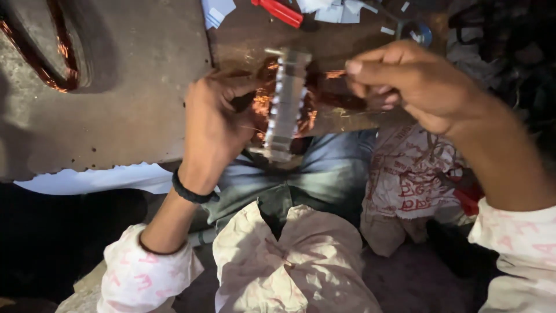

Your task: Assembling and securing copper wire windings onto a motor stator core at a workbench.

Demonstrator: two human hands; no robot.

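Note:
A ring-shaped metal motor core (288, 104) with copper wire windings stands on edge over my lap, its silvery laminated rim facing me. My left hand (214, 124) grips its left side, fingers curled around the copper coils (260, 104). My right hand (408, 81) is at its right side, fingers pinched together on the copper wire (335, 74) near the rim. The far side of the core is hidden behind the rim and my hands.
A worn board (127, 87) lies in front of me, with a loop of copper wire (55, 69) at its far left. A red-handled tool (281, 11) and white paper slips (333, 10) lie at the top. A printed cloth sack (411, 174) rests by my right knee.

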